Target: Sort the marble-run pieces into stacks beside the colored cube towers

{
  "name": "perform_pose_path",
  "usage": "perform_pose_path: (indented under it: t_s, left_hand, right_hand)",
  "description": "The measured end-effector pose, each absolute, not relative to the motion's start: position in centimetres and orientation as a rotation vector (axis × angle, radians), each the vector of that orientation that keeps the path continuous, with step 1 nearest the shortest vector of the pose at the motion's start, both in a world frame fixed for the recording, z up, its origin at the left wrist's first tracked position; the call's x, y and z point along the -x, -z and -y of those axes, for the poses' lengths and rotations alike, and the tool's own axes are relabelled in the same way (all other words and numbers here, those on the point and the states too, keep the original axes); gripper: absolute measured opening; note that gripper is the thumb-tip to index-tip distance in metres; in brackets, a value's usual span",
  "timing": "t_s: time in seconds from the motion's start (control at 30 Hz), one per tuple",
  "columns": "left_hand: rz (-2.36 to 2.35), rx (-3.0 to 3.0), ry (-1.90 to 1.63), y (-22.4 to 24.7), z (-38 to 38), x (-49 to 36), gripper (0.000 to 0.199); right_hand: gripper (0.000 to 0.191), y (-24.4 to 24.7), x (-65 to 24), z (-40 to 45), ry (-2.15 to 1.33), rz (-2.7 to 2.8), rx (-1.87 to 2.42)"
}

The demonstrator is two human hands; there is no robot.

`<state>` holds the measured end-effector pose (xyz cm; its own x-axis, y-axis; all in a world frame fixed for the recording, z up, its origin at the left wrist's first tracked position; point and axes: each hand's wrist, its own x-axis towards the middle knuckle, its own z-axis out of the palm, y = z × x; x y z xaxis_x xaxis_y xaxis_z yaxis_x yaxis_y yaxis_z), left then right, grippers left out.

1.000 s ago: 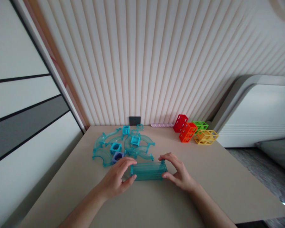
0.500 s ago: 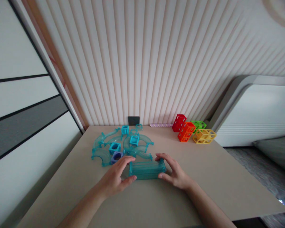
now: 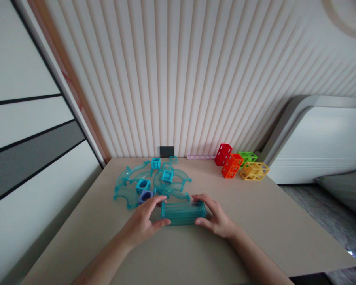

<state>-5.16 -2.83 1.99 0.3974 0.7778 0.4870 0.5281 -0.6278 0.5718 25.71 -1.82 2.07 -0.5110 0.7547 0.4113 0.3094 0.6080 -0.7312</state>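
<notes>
A translucent teal block of stacked straight track pieces [image 3: 184,213] lies on the table between my hands. My left hand [image 3: 146,222] is around its left end, thumb at the near side and fingers at the far side. Around the right end is my right hand [image 3: 215,218], its thumb and fingers placed the same way. Behind my left hand sit a purple cube [image 3: 145,196] and a teal cube with a round hole [image 3: 143,185]. Curved translucent teal tracks [image 3: 127,196] are spread behind them.
Red [image 3: 223,154], orange [image 3: 232,165], green [image 3: 248,157] and yellow [image 3: 254,171] open-frame blocks stand at the table's back right. A black socket [image 3: 167,151] and a patterned strip [image 3: 201,157] are by the ribbed wall.
My right hand has shifted slightly left along the teal block. My left hand and the block are almost where they were.
</notes>
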Motion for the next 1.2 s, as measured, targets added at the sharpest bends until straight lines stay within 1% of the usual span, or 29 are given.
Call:
perform_pose_path:
  t_s: [0.33, 0.5, 0.67, 0.87, 1.1, 1.2]
  left_hand:
    - [-1.123, -2.351, -1.083, -2.2, 2.8, 5.2, 0.058]
    - [-1.130, -2.369, -1.048, -1.9, 2.8, 5.1, 0.056]
    - [-1.123, -2.388, -1.055, -1.9, 2.8, 5.2, 0.064]
    - [-1.140, -2.463, -0.962, -2.8, 2.6, 5.9, 0.076]
    - [-1.127, -2.538, -0.907, -3.5, 2.7, 6.1, 0.070]
    - [-1.134, -2.550, -0.892, -3.5, 2.8, 6.0, 0.071]
  right_hand:
    - [0.063, -1.7, -25.9, 1.6, -0.770, 2.092, 0.868]
    - [0.069, -2.0, -26.3, 1.7, -0.774, 2.130, 0.828]
    - [0.063, -2.5, -26.7, 1.8, -0.733, 2.133, 0.825]
    - [0.063, -2.8, -26.7, 1.8, -0.719, 2.129, 0.834]
    - [0.060, -2.9, -26.6, 1.8, -0.707, 2.134, 0.810]
    - [0.057, -2.9, -26.6, 1.7, -0.704, 2.145, 0.818]
